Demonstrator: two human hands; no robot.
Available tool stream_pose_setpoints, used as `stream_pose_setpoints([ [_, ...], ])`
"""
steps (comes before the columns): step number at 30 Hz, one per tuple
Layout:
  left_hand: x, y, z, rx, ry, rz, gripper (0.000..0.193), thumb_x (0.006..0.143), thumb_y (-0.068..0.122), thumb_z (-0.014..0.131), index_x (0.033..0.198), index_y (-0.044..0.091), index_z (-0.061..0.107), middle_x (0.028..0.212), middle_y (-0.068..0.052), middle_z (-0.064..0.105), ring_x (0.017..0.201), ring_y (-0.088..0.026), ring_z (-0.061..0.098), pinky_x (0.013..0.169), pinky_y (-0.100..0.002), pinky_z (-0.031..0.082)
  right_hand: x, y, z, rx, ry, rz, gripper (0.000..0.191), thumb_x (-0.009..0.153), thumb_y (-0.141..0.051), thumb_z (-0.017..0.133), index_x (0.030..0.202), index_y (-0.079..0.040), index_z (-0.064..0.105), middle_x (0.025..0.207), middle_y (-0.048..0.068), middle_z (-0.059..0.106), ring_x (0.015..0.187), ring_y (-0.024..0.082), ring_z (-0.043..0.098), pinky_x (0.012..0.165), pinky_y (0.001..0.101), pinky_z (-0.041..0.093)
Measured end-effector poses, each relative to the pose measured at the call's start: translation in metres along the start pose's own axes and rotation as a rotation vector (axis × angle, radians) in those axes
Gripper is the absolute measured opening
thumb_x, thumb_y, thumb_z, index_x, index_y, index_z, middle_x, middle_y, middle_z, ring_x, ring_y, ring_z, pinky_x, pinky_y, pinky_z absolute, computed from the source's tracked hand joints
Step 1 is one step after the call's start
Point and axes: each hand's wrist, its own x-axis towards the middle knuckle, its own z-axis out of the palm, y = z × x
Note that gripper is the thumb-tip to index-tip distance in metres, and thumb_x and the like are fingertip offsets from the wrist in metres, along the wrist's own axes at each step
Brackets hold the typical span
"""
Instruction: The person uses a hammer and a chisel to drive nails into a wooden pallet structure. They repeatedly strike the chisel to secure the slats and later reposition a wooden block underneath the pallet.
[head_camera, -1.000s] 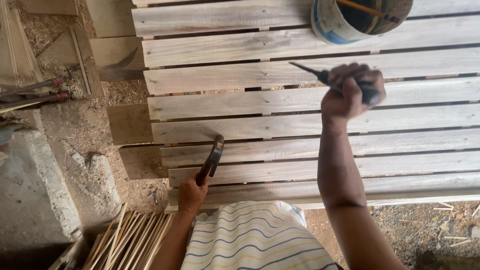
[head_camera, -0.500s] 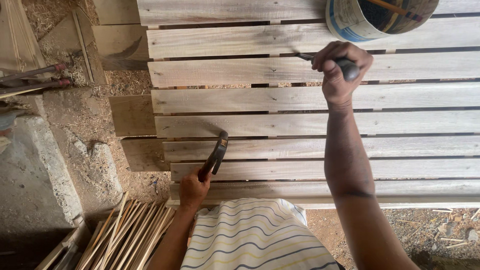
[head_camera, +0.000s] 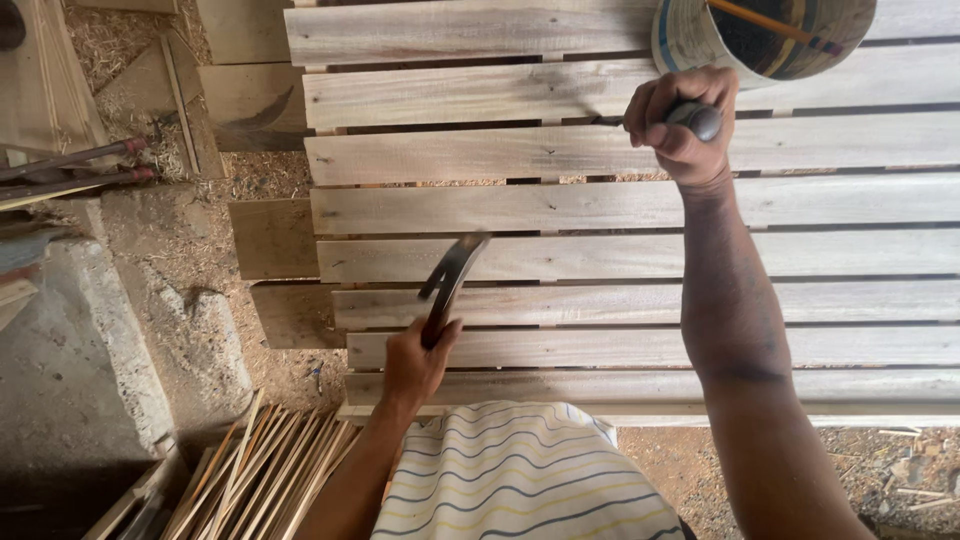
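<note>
— Right hand (head_camera: 683, 120) moved up toward the bucket (head_camera: 700, 40). Why?
— It grips a dark-handled tool (head_camera: 697, 117), tip on a slat (head_camera: 560, 150).
— And the left hand (head_camera: 415, 365)?
— Closed around a hammer (head_camera: 450, 285), head lifted over the pale, rough slats, maybe ready to hit.

Pale tan slatted panel (head_camera: 600, 205); black hammer (head_camera: 447, 285); dark tool handle (head_camera: 697, 120); white-blue bucket (head_camera: 700, 35) at far edge; shirt (head_camera: 520, 480) white with blue-yellow stripes.
</note>
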Motion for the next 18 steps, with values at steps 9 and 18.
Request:
stream_pose_setpoints([
  [9,0.064,0.112,0.017,-0.174,0.034,0.626,0.024,0.101,0.027,0.068,0.097,0.003,0.065,0.076,-0.005,0.068,0.061,-0.013,0.069,0.051,-0.027,0.058,-0.003,-0.003,-0.001,-0.027,0.013,0.053,0.031,0.083,-0.018,0.076,0.067,-0.002,0.055,0.056,0.009,0.055,0.05,0.018,0.06,0.043,0.0242,0.048],
  [18,0.07,0.115,0.023,0.004,0.06,0.412,0.025,0.099,0.025,0.073,0.088,0.004,0.067,0.062,-0.008,0.064,0.054,-0.018,0.066,0.05,-0.035,0.051,0.005,-0.016,0.008,-0.017,0.003,0.004,0.028,0.083,-0.016,0.076,0.072,0.002,0.057,0.058,0.009,0.056,0.052,0.018,0.061,0.049,0.027,0.049],
])
